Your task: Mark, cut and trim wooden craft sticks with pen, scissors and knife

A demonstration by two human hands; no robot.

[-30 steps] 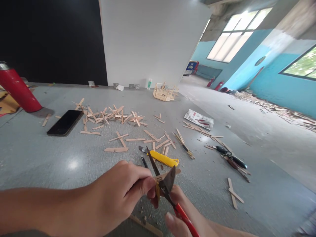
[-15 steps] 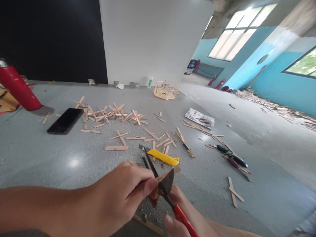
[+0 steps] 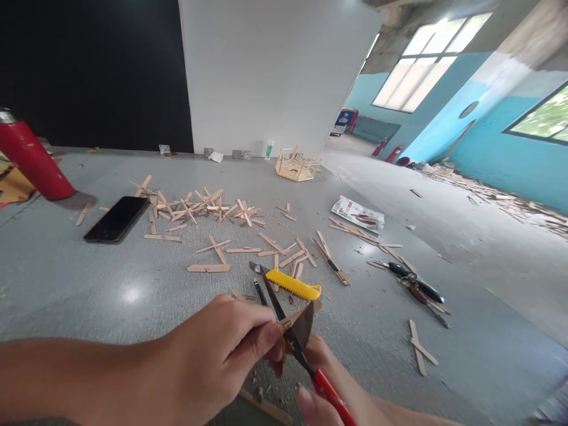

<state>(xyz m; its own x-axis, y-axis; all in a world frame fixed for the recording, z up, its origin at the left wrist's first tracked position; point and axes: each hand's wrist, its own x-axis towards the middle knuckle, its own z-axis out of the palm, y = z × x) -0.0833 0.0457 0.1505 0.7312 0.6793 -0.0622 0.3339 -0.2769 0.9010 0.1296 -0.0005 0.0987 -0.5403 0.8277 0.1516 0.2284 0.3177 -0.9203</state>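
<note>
At the lower middle, my left hand (image 3: 231,349) is closed, pinching a wooden stick (image 3: 316,306) between thumb and fingers. The stick lies between the parted blades of scissors with red handles (image 3: 331,393). My right hand (image 3: 326,378) is wrapped round those handles, partly cut off by the lower edge. Just beyond the blades lies a yellow cutter (image 3: 293,284) with its blade pointing left. A dark pen (image 3: 260,291) lies partly behind my left hand. More sticks (image 3: 208,268) are scattered over the grey table (image 3: 177,296).
A black phone (image 3: 118,219) and a red bottle (image 3: 35,160) stand or lie at the left. Farther back is a small stick-built frame (image 3: 296,165). A white packet (image 3: 358,214), dark-handled tools (image 3: 417,284) and crossed sticks (image 3: 421,349) lie on the right.
The camera view has shifted very slightly. Both hands, the scissors and the stick keep nearly the same positions.
</note>
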